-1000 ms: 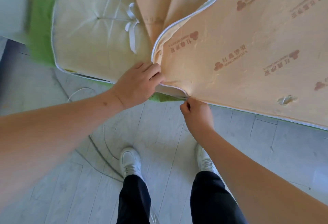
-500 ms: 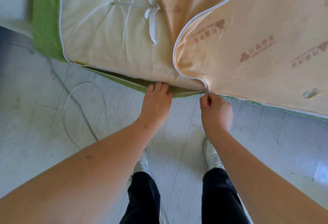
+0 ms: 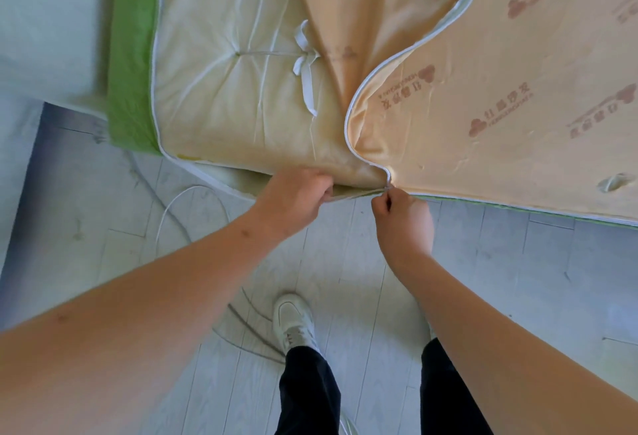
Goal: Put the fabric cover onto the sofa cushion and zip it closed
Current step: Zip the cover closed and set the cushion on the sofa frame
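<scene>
I see the sofa cushion (image 3: 234, 89) filling the upper half of the frame, its cream quilted face bare in the upper middle. The fabric cover (image 3: 500, 89) is only partly over it. The cover's peach side, printed with reddish logos, lies flat across the upper right. 1 flap is folded back, so its white zipper tape (image 3: 366, 96) runs in a curve from the top edge down to the cushion's near edge. The cover's green side (image 3: 133, 55) shows as a strip along the cushion's left edge. At the near edge, just right of centre, my right hand (image 3: 404, 220) is curled, with thumb and forefinger pinching the zipper pull (image 3: 387, 187) where the curved tape meets the closed seam. My left hand (image 3: 297, 200) is just beside it to the left. Its fingers are curled around the cover's edge at the cushion's near side and grip it, though I cannot tell how much fabric they hold. A white ribbon tie (image 3: 304, 55) lies knotted on the cream face, joined by a cord to a tuft on its left. Below, the pale plank floor (image 3: 518, 279) carries a white cable (image 3: 179, 207) looping at the left. 1 white shoe (image 3: 293, 320) and my black trousers (image 3: 307, 389) sit at the bottom centre.
</scene>
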Motion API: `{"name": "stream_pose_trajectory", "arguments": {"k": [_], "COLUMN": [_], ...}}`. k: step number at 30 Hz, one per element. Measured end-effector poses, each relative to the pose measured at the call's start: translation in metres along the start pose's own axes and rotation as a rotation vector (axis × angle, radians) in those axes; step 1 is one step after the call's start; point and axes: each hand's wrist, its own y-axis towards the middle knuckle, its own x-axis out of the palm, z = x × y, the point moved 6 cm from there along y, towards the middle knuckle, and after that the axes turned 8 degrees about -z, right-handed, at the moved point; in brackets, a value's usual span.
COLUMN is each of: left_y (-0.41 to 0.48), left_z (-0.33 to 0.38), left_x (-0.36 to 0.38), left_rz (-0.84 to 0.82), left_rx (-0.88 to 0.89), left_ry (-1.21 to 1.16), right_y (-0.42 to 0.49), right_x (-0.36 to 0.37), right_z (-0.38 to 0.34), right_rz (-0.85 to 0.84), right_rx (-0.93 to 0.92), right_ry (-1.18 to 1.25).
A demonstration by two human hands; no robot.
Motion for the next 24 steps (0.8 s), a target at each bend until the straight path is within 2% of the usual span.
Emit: {"name": "stream_pose_trajectory", "arguments": {"k": [4, 6, 10, 12, 16, 18, 22, 24], "left_y": [-0.010, 0.010, 0.062, 0.081, 0.111, 0.115, 0.057, 0.000], "left_z": [0.018, 0.039, 0.037, 0.023, 0.006, 0.001, -0.041, -0.064], "left_x": [-0.006, -0.012, -0.041, -0.055, -0.091, -0.110, -0.105, -0.073], "left_rz": [0.100, 0.111, 0.267, 0.293, 0.265, 0.272, 0.521, 0.661], "left_rx": [-0.390, -0.487, -0.715, -0.770, -0.649, -0.615, -0.740, -0.850], "left_ry": [-0.521, -0.633, -0.495, -0.408, -0.084, -0.100, -0.456, -0.804], "right_y": [-0.001, -0.001, 0.007, 0.014, 0.019, 0.016, 0.019, 0.025], "right_x": [0.000, -0.005, -0.011, -0.005, 0.010, 0.009, -0.004, -0.008], "right_z": [-0.004, 0.001, 0.009, 0.011, 0.015, 0.020, 0.024, 0.019], "right_rz": [-0.048, -0.062, -0.045, -0.051, -0.113, -0.132, -0.215, -0.268], "right_rx": [-0.013, -0.005, 0.064, 0.119, 0.109, 0.088, 0.020, -0.003], "right_ry": [0.006, 0.044, 0.012, 0.021, 0.105, 0.175, 0.186, 0.132]}}
